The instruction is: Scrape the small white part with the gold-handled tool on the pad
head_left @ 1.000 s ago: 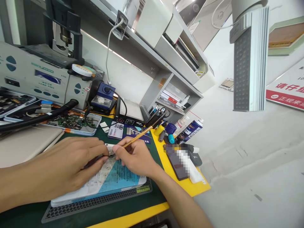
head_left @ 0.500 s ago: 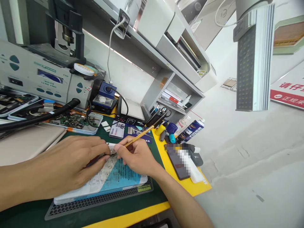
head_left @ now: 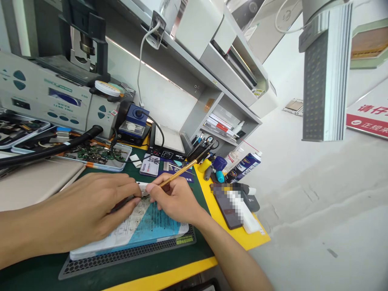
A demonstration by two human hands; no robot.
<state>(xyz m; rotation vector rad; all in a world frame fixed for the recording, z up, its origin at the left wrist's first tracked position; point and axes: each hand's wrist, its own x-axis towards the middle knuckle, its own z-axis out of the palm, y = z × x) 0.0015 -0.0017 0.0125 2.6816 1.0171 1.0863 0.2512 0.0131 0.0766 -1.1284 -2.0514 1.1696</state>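
Brush (head_left: pixel 178 171), thin, light and stiff, is pinched low on its gold shaft by the right hand (head_left: pixel 174 200); left hand (head_left: pixel 91 210) pinches a dark tool, tips meeting over the fragile-looking board (head_left: pixel 142 220).

Grey rework station (head_left: pixel 45 103) back left; tray of green boards (head_left: pixel 97 155) beside it; dark phone (head_left: pixel 226 208) on yellow mat (head_left: pixel 257 238).

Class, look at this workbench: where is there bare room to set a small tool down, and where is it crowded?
Bare: the green mat near the left forearm, and the yellow strip between the right hand and the phone. Crowded: the tray of parts and the bottles.
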